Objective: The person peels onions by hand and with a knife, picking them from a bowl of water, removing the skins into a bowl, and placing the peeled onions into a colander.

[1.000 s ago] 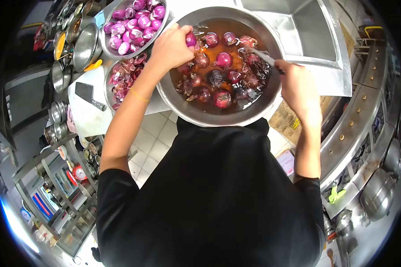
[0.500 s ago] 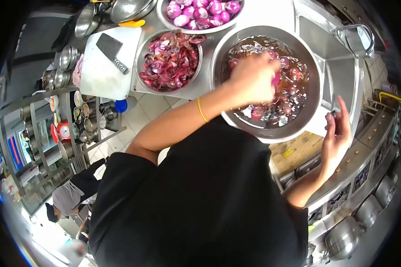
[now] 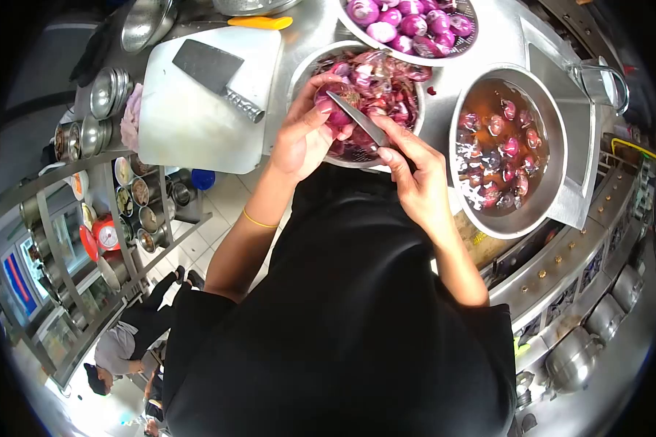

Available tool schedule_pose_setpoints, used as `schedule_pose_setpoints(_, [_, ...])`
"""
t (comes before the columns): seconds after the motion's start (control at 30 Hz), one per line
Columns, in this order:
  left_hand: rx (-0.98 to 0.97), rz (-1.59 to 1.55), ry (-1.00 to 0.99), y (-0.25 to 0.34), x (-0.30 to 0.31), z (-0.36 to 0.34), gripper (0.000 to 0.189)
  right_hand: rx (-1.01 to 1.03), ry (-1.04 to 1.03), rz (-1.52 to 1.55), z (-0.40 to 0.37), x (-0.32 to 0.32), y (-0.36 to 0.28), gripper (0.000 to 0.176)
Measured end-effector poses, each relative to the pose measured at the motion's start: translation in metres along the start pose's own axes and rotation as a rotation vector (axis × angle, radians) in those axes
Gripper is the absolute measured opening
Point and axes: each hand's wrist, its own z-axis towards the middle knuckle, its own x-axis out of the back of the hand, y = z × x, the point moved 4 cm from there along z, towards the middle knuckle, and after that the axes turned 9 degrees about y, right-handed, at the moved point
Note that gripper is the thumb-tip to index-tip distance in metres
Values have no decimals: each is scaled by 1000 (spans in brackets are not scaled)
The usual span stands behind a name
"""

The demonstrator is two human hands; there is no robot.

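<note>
My left hand (image 3: 299,138) holds a red onion (image 3: 334,102) above a metal bowl heaped with onion skins (image 3: 375,76). In my right hand (image 3: 415,171) is a small knife (image 3: 362,120), its blade lying against the onion. To the right stands a large metal basin (image 3: 559,167) of brownish water with several unpeeled onions in it. A colander (image 3: 468,56) of peeled purple onions sits behind the bowl of skins.
At the left, a cleaver (image 3: 210,67) rests on a white cutting board (image 3: 175,135), with a yellow-handled tool (image 3: 260,22) behind it. Beyond the basin is a metal sink (image 3: 579,131). A person (image 3: 120,346) is at the lower left.
My left hand has come out of the basin and now has an onion over the skins. My right hand has moved left from beside the basin, with the knife in it. The view has shifted.
</note>
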Motion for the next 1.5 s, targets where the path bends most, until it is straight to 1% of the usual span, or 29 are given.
schedule_pose_setpoints(0.1, [48, -16, -2, 14, 14, -5, 40, -35, -75, -40, 1, -18, -11, 37])
schedule_pose_setpoints(0.13, [48, -28, -37, 18, 17, -6, 40, -55, -105, -75, 0, -23, -13, 37])
schedule_pose_setpoints(0.17, [55, -29, -44, 21, 19, -6, 40, -58, -97, -80, 0, -26, -16, 37])
schedule_pose_setpoints(0.23, [84, 26, 25, 22, 20, -7, 41, -106, -140, -102, -3, -30, -18, 37])
schedule_pose_setpoints(0.27, [92, 23, 17, 21, 18, -7, 41, -111, -132, -110, -3, -30, -19, 37])
schedule_pose_setpoints(0.33, [30, 110, 53, 21, 13, -5, 41, -169, -125, -74, -1, -30, -18, 35])
schedule_pose_setpoints(0.37, [29, 110, 48, 20, 13, -4, 41, -167, -122, -75, 0, -28, -18, 35])
schedule_pose_setpoints(0.43, [32, 162, 20, 22, 15, -4, 40, -243, -108, -10, 3, -25, -13, 33])
schedule_pose_setpoints(0.47, [-12, 214, 66, 21, 15, -5, 44, -253, -96, 35, 3, -24, -6, 32])
schedule_pose_setpoints(0.5, [-12, 225, 67, 21, 13, -6, 44, -383, -90, 97, 4, -22, -4, 31])
schedule_pose_setpoints(0.57, [-50, 252, 84, 22, 11, -6, 44, -463, -97, 141, 4, -20, 1, 32])
schedule_pose_setpoints(0.6, [-52, 228, 108, 22, 9, -5, 42, -464, -97, 145, 5, -19, 2, 32])
schedule_pose_setpoints(0.67, [-47, 240, 108, 22, 6, -2, 41, -619, -143, 286, 0, -18, 9, 32])
schedule_pose_setpoints(0.7, [-42, 251, 107, 21, 4, -1, 40, -621, -146, 288, 0, -16, 9, 32])
schedule_pose_setpoints(0.77, [-40, 272, 153, 19, -1, 1, 39, -503, -112, 227, 2, -11, 4, 33])
schedule_pose_setpoints(0.87, [-1, 228, 137, 12, -4, 5, 36, -472, -125, 189, 1, -3, 11, 33])
schedule_pose_setpoints(0.97, [10, 209, 164, 3, -12, 6, 32, -533, -131, 306, 0, 0, 17, 32])
schedule_pose_setpoints(1.03, [-186, 423, 275, 4, -21, 6, 32, -537, -121, 337, 1, 1, 21, 29])
schedule_pose_setpoints(1.07, [-236, 544, 235, 3, -19, 6, 36, -535, -115, 388, 3, 1, 22, 28])
schedule_pose_setpoints(1.1, [-237, 550, 235, -1, -17, 7, 36, -529, -112, 441, 6, 2, 22, 27])
schedule_pose_setpoints(1.17, [-544, 768, 190, 2, -26, 9, 40, -526, -147, 474, 11, 2, 23, 28])
schedule_pose_setpoints(1.2, [-540, 779, 212, 3, -31, 8, 45, -526, -111, 484, 11, 0, 24, 29])
schedule_pose_setpoints(1.23, [-552, 780, 209, 3, -32, 12, 45, -523, -77, 492, 13, -1, 25, 30])
schedule_pose_setpoints(1.27, [-681, 961, 175, 5, -36, 13, 46, -502, -75, 521, 16, 0, 24, 35])
schedule_pose_setpoints(1.3, [-810, 1143, 140, 6, -42, 13, 46, -489, -82, 522, 19, 2, 24, 35])
schedule_pose_setpoints(1.33, [-872, 1189, 106, 8, -47, 15, 49, -540, -108, 613, 22, 2, 25, 36])
schedule_pose_setpoints(1.37, [-882, 1193, 108, 10, -48, 15, 49, -594, -133, 705, 24, 1, 26, 38])
schedule_pose_setpoints(1.43, [-970, 1268, 78, 13, -53, 16, 48, -596, -153, 746, 28, 0, 28, 40])
schedule_pose_setpoints(1.5, [-985, 1306, 70, 17, -56, 14, 48, -614, -180, 766, 28, -4, 31, 39])
